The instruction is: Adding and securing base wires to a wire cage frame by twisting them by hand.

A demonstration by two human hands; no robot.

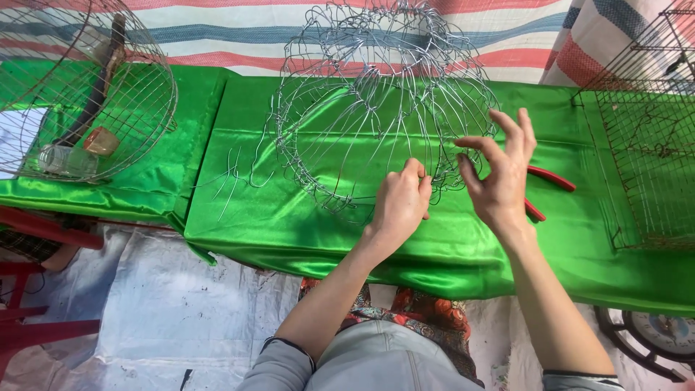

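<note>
Silver wire makes up the frame (376,101), a round, half-built cage shape that lies on its side on the green cloth (289,224). It sits in the middle of the cloth, just in front of the person. Many thin wires bend out from its rings, and some loose ends stick out on its left side.

The left hand (400,204) is curled, with its fingertips pressed together on a wire at the lower right edge of the frame. The right hand (499,177) is just beside it. Its fingers are spread and bent, and the thumb and first finger seem to pinch a thin wire at the frame's right edge. The wire there is too thin to see well.

Red pliers (550,181) lie on the cloth right behind the right hand, partly hidden by it.

To the left, on another piece of green cloth, stands a round wire basket (145,94). Inside it lie a clear bottle (65,161) and a small brown jar (101,141). At the far right sits a square wire cage (644,145).

Behind everything hangs a striped sheet (239,36) in red, white and blue. A grey sheet (166,304) covers the floor below.
</note>
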